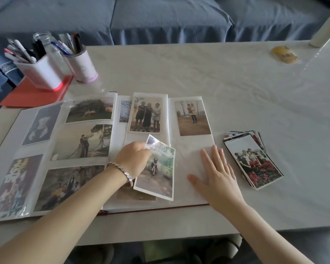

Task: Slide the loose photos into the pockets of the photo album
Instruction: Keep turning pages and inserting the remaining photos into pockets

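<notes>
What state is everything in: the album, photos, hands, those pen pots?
Photo album: open, flat on the table.
Left hand: pinching the top corner of the loose photo.
Loose photo: tilted over the right page.
Right hand: flat, fingers straight, pressing the right page.
Photo stack: fanned, right of the album.
Pen pots: upright, full of pens.

Left hand (133, 161): fingers curled, pinching a photo (158, 168); forearm angled toward 1 o'clock. Right hand (217, 174): flat, palm down, fingers extended toward 11 o'clock.

Left hand (134, 159) pinches a photo (157, 168) over the open album (189, 149); right hand (217, 174) presses its page.
</notes>
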Demonstrator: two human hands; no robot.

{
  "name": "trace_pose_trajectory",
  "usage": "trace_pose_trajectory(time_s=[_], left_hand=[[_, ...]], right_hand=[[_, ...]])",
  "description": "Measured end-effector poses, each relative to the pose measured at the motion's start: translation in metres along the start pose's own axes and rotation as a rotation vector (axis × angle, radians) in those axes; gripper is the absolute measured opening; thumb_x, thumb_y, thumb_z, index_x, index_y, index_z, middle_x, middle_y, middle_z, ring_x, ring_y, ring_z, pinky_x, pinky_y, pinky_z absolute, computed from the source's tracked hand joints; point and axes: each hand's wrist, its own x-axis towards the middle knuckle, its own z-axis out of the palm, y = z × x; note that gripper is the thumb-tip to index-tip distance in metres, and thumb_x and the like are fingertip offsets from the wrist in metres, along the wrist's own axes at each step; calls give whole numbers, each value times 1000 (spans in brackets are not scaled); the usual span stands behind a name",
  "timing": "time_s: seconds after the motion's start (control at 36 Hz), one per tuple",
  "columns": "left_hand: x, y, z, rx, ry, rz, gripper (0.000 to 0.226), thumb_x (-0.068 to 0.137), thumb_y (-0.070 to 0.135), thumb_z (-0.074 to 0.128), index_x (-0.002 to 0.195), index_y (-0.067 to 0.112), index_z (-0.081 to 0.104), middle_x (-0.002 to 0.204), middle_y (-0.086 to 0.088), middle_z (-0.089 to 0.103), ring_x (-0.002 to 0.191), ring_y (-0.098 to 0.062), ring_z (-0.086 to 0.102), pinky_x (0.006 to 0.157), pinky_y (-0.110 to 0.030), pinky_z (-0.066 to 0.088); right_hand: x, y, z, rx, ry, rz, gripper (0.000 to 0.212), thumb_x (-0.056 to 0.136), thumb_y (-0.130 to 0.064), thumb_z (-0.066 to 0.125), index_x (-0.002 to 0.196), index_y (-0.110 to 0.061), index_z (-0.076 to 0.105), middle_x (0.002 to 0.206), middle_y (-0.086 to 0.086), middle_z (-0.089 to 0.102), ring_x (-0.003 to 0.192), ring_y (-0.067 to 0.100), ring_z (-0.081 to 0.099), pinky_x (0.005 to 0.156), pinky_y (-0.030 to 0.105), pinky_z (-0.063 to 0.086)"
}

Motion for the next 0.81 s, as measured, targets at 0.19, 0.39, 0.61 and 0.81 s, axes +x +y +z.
trace_pose_trajectory(time_s=[0.19, 0.39, 0.61, 0.81], left_hand=[[-1, 6, 3, 130, -78, 26, 36, 93, 11, 40, 60, 13, 25, 57, 0, 25, 53, -14, 25, 52, -28, 19], [-2, 12, 13, 275, -18, 66, 37, 98, 18, 36, 62, 11, 26, 65, 0, 30, 53, -13, 28, 50, -26, 20], [4, 19, 23, 308, 16, 67, 44, 94, 27, 49, 57, 14, 31, 53, -1, 31, 49, -15, 31, 48, -26, 24], [-2, 25, 24, 11, -73, -40, 8, 93, 17, 53, 86, 12, 53, 66, -6, 66, 44, -7, 61, 47, -20, 50]], right_hand=[[-1, 0, -1, 12, 0, -2, 79, 89, -64, 34, 148, -33, -10, 152, -8, -29, 133, 5, -33, 114, 30, -10], [-1, 2, 3, 11, 22, -17, 84, 84, -73, 28, 147, -34, -10, 146, -11, -33, 132, 5, -35, 114, 31, -11], [-3, 6, 4, 108, 51, -47, 95, 63, -81, -3, 147, -37, -7, 145, -16, -33, 133, 2, -34, 108, 25, -15], [-2, 7, 4, 134, 70, -57, 91, 66, -77, -3, 148, -37, -1, 145, -17, -29, 135, 1, -30, 110, 24, -12]])
